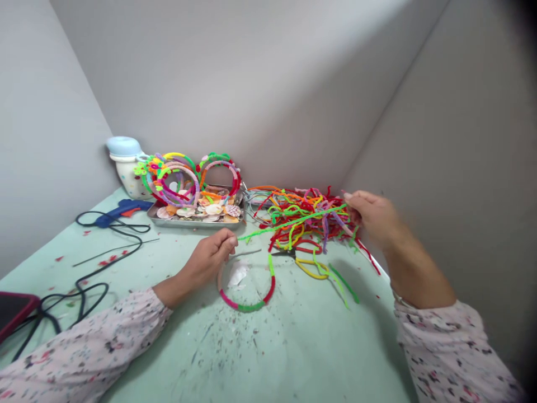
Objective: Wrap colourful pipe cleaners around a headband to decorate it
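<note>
A bright green pipe cleaner (293, 222) is stretched taut between my two hands, over the table. My left hand (215, 246) is closed in a pinch at its near left end. The fingers of my right hand (371, 215) pinch its other end, higher and to the right. Below my left hand lies a curved headband (250, 307) wrapped in pink, green, red and lime sections. Its left side runs up under that hand; whether the hand also grips it I cannot tell. A thin bare grey wire end (250, 253) sticks out beside my left fingers.
Scissors (312, 271) with yellow and red handles lie before a heap of pipe cleaners (310, 215). A metal tray (197, 223) holds shells and finished headbands (178, 184). Left are a blue glue gun (121, 211), a black cord (98, 271), a white container (128, 168) and a phone (17, 313).
</note>
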`<state>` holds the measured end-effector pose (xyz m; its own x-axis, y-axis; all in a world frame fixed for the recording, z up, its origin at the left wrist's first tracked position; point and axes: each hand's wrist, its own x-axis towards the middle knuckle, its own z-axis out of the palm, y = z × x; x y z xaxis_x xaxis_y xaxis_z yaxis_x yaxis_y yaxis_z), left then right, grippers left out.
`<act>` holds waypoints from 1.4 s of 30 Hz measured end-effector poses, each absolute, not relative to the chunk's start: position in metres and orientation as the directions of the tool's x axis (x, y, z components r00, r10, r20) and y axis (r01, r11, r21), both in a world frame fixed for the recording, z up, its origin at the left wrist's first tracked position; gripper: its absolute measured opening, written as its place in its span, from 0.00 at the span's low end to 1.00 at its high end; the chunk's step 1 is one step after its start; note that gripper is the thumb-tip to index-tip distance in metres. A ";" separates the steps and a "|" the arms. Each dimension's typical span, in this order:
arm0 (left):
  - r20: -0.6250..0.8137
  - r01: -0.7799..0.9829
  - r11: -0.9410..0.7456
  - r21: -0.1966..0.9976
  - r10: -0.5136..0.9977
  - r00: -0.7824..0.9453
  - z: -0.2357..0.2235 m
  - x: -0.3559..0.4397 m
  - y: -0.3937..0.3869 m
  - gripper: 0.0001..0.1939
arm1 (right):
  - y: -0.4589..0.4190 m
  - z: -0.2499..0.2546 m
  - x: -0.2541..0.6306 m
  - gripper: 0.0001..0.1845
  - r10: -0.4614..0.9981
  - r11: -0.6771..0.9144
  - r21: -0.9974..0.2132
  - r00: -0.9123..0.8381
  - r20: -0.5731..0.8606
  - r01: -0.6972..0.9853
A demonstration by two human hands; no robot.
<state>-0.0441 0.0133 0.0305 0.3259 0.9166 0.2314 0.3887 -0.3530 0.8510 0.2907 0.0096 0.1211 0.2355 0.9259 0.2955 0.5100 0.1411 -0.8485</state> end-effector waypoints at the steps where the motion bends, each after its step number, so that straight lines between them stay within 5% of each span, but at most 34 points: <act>1: 0.235 0.385 -0.354 0.852 0.917 0.323 0.031 -0.044 0.013 0.14 | 0.009 0.121 0.290 0.20 0.921 0.139 -0.838 0.241 0.305 0.528; 13: 0.224 0.372 -0.361 0.855 0.905 0.362 0.038 -0.045 0.010 0.15 | 0.004 0.126 0.286 0.20 0.906 0.148 -0.804 0.248 0.344 0.575; 20: 0.306 0.481 -0.643 0.596 0.736 0.604 0.041 -0.036 -0.003 0.13 | 0.000 0.134 0.286 0.18 0.774 0.045 -0.474 0.269 0.573 0.880; 23: 0.280 0.477 -0.595 0.647 0.767 0.577 0.040 -0.035 -0.006 0.13 | -0.001 0.137 0.294 0.18 0.854 -0.037 -0.400 0.237 0.463 0.916; 28: 0.236 0.433 -0.494 0.754 0.819 0.522 0.036 -0.036 -0.005 0.13 | 0.004 0.136 0.329 0.14 0.934 -0.217 -0.514 0.330 0.138 0.830; 30: 0.233 0.442 -0.479 0.758 0.833 0.503 0.034 -0.036 -0.004 0.13 | 0.009 0.131 0.346 0.12 0.928 -0.297 -0.427 0.364 0.080 0.854; 32: 0.226 0.466 -0.464 0.754 0.848 0.479 0.032 -0.036 -0.002 0.13 | 0.015 0.125 0.359 0.14 0.909 -0.377 -0.208 0.403 0.105 0.903; 35: 0.212 0.497 -0.438 0.749 0.870 0.446 0.029 -0.037 0.002 0.13 | 0.024 0.115 0.363 0.11 0.890 -0.418 -0.129 0.434 0.138 0.899; 38: 0.208 0.498 -0.420 0.759 0.880 0.426 0.028 -0.038 0.004 0.12 | 0.033 0.101 0.348 0.19 0.886 -0.365 -0.127 0.386 0.255 0.922; 42: 0.203 0.480 -0.413 0.774 0.880 0.429 0.027 -0.038 0.005 0.12 | 0.049 0.073 0.322 0.27 0.838 0.121 -0.113 -0.040 0.544 0.986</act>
<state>-0.0380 0.0046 0.0272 0.4293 0.8800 0.2034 0.4804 -0.4132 0.7736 0.3222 0.0490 0.0733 -0.0399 0.8384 0.5436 0.9862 0.1205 -0.1134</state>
